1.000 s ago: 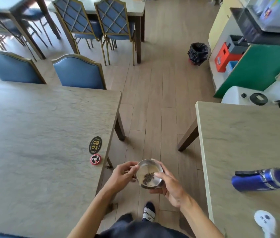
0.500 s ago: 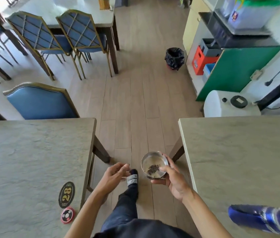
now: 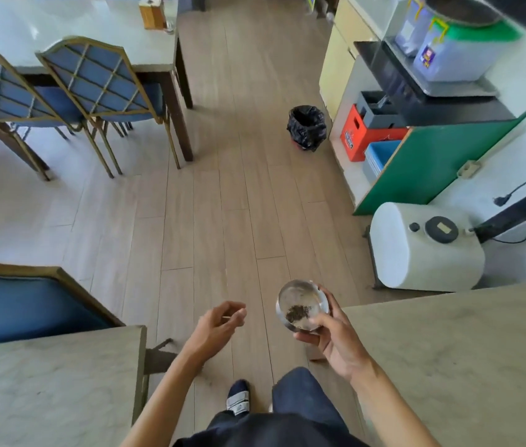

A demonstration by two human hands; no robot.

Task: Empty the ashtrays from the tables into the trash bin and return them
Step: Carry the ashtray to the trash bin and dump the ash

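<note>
Ashtray point(image 3: 302, 307) clamped in our right-hand fingers point(image 3: 313, 337), left hand point(image 3: 219, 324) loosely curled, empty; keep it level toward the trash bin point(image 3: 306, 127), upper centre.

Bare floor point(image 3: 223, 195) runs clear between tables to the bin point(image 3: 306, 127).

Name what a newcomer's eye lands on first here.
First, the round metal ashtray with a dark clump of ash, held low in the middle by the right hand; the left hand hangs free beside it. Next, the black-lined trash bin standing on the wood floor straight ahead, by the green counter. Blue chairs line the far left table.
</note>
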